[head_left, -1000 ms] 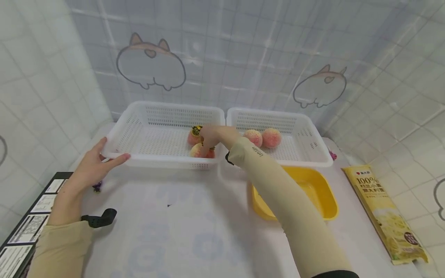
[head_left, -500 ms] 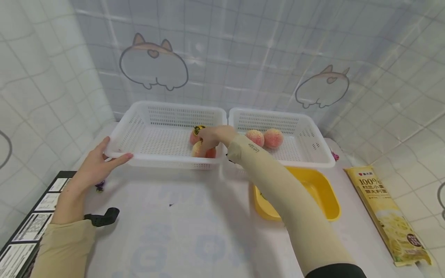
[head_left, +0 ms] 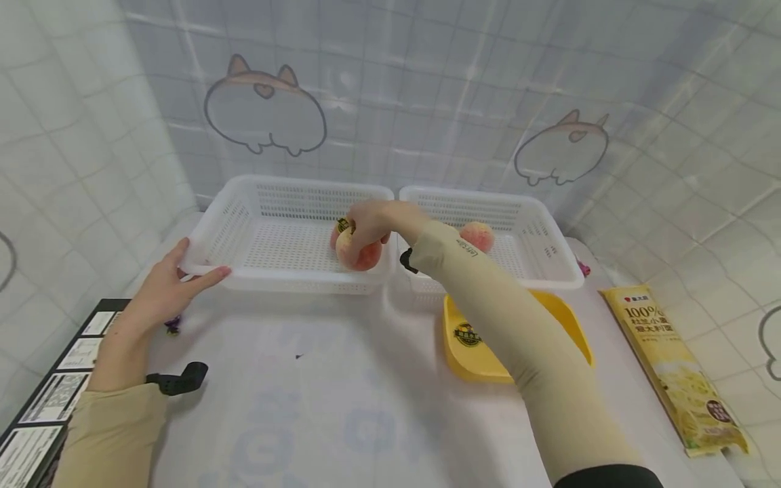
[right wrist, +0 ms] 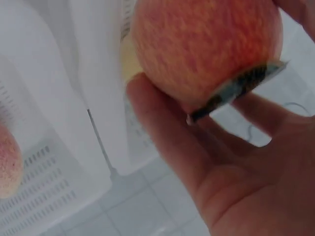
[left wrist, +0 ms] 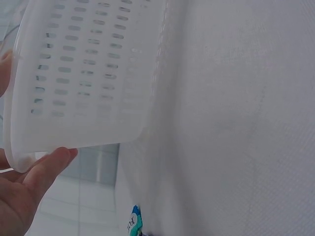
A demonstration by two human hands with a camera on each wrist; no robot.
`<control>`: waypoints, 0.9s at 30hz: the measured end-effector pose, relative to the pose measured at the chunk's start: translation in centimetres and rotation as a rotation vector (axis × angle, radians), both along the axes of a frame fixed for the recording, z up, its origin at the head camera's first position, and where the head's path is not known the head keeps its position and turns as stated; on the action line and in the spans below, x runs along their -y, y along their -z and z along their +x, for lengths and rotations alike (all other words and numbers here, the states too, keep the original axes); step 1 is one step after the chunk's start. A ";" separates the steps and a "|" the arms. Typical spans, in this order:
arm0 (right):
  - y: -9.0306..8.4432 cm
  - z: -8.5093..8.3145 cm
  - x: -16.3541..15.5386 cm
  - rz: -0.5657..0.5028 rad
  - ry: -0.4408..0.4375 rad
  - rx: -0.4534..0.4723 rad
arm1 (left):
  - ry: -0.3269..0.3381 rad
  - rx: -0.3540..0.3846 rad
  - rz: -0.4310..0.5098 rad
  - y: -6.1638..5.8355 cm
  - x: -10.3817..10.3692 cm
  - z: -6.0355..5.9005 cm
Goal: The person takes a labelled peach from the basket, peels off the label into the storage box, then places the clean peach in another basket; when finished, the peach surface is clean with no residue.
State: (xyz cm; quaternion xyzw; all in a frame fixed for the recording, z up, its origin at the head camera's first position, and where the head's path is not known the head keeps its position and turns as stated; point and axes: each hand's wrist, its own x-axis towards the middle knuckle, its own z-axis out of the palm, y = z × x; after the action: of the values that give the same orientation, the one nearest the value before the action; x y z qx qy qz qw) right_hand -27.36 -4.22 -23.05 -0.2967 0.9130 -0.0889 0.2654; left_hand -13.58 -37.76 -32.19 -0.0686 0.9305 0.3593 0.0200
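My right hand grips a red-and-yellow peach over the right end of the left white basket. In the right wrist view, a dark label stands partly off the held peach's skin, beside the palm. Behind the held fruit, another peach shows only in part. My left hand holds the same basket's front left corner, with the thumb along the front rim. The left wrist view shows fingers at that corner, under the rim.
The right white basket stands beside the left one and has a peach in it; my forearm covers part of it. In front is a yellow basin bearing a round sticker. A yellow pasta packet lies far right. Labelled black item at left.
My right hand has lifted the peach up from the basket floor. The right forearm has shifted, covering one peach in the right basket and uncovering the basin's sticker. The left hand stays put.
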 end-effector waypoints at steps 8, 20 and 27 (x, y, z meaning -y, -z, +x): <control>-0.4 3.1 -3.0 -0.208 -0.066 -0.184 | 0.022 -0.011 0.002 -0.4 0.2 -0.1; 3.1 11.3 -6.8 -0.368 0.099 -0.324 | -0.006 0.001 0.003 -0.7 1.0 0.3; 6.8 15.3 -7.9 -0.423 0.189 -0.362 | -0.016 0.002 0.016 -0.7 1.3 0.6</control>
State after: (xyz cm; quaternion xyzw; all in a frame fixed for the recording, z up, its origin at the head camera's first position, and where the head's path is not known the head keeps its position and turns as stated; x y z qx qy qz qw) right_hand -12.08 3.65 -29.86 -0.2702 0.9303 -0.2471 0.0211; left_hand -12.99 -39.06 -31.48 -0.0762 0.9269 0.3670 0.0187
